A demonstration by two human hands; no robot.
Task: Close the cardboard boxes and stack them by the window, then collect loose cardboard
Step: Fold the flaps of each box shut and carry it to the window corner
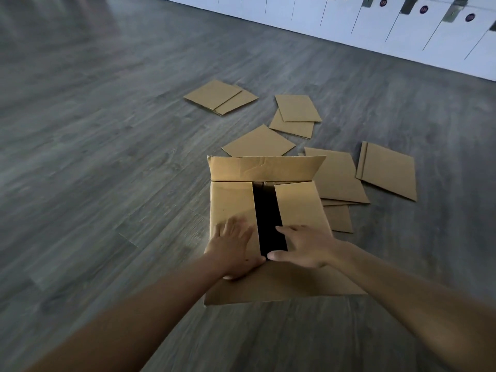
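Observation:
A brown cardboard box (298, 202) stands on the floor in front of me. Its two side flaps are folded inward, with a dark gap between them. The far flap (263, 167) stands up and the near flap (281, 285) lies open toward me. My left hand (233, 248) presses flat on the left flap with fingers spread. My right hand (303, 245) rests on the right flap with fingers extended, its thumb at the edge of the gap. Loose flat cardboard pieces lie beyond the box, such as a square sheet (259, 142) just behind it.
More flat cardboard lies on the grey wood-look floor: a folded piece (220, 96) at the back, two overlapping sheets (295, 115), a stack (341, 178) right of the box, a panel (387, 170) farther right. White lockers (402, 28) line the far wall.

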